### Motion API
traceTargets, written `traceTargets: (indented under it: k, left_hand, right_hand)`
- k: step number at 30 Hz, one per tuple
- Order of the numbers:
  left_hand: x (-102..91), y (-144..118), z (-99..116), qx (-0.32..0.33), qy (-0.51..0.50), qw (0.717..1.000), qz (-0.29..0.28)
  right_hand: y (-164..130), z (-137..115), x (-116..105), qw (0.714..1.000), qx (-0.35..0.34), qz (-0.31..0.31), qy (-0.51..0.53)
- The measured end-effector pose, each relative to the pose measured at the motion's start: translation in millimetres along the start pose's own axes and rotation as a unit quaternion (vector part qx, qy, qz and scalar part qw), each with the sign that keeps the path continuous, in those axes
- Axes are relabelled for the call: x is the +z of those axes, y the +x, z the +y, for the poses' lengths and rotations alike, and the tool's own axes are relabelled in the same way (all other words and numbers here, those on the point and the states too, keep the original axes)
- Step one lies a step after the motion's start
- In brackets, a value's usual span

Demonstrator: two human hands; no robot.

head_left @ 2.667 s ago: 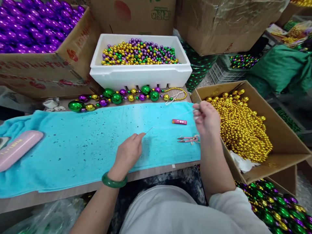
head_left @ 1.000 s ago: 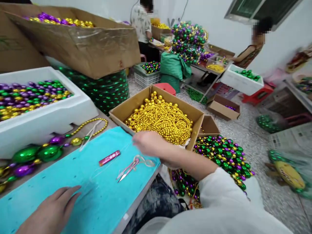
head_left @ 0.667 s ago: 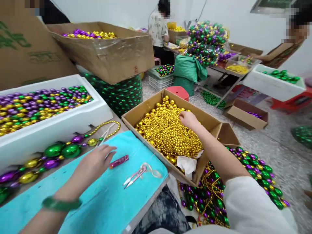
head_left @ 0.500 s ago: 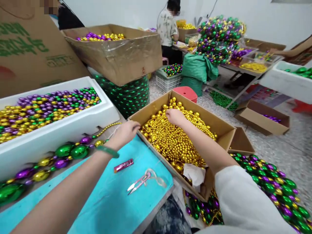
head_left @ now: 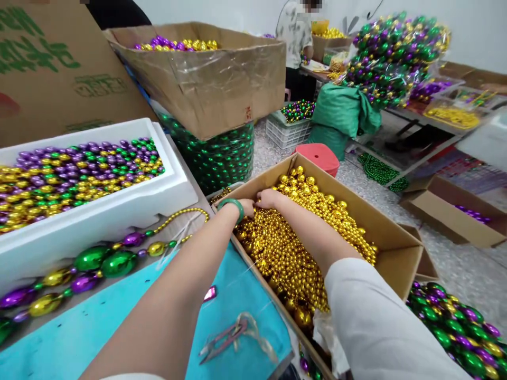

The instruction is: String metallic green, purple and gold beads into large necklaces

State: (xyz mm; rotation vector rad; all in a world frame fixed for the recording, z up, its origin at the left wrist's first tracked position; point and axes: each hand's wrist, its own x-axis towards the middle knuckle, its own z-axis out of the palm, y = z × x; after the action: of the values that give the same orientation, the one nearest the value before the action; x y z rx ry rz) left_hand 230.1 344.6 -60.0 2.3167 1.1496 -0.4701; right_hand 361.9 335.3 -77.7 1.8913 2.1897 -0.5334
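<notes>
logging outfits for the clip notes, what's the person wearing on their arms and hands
The left arm is bare up to the frame edge, with a green bangle round the wrist. The right arm has a white sleeve covering it above the forearm. Both hands are bare, no gloves.

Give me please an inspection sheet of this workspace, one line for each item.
Surface: turquoise towel over the table.
Job's things: cardboard box heaped with gold beads.
Clutter: thread snips, pink lighter, big-bead necklace, foam box of mixed beads.
Grippers: left hand and right hand both in the gold beads; grip not clear.
Cables: nothing seen.
Surroundings: stacked cartons, bead piles on the floor, a person at a far table.
</notes>
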Motion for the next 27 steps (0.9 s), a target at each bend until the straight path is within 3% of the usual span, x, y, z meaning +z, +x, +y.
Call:
traceTargets:
  k: [5,10,15,19,21,23,25,27]
  left_hand:
    - [10.6,9,0,-0.024,0.006,0.999,-0.028]
    - [10.1,5,-1,-0.006,0.004,1.0,-0.023]
    - [0.5,-4,5,-0.002,0.014,1.0,0.005]
    - [-3.4,-20,9,-0.004,0.041,0.997,0.061]
    - [-5.6,-31,11,0.002,0.052,0.994,0.097]
    - [-9.4,-43,12,0.008,0.05,0.99,0.134]
    - [-14.4,-58,11,0.016,0.019,0.985,0.17]
    - [-19.4,-76,7,0.016,-0.079,0.98,0.182]
  right_hand:
    - [-1,2,2,1.0,0.006,-0.019,0.015]
    - [-6,11,-5,0.998,0.027,-0.002,0.056]
    - [-21,20,-17,0.996,0.042,0.003,0.08]
    - [-39,23,-25,0.996,0.019,0.0,0.083]
    - [-45,30,-29,0.992,0.06,0.088,0.075]
    - [-46,40,-33,0.97,0.152,0.183,0.058]
    - [-44,53,-36,0.952,0.226,0.2,0.048]
    - [-39,63,-37,0.954,0.243,0.163,0.055]
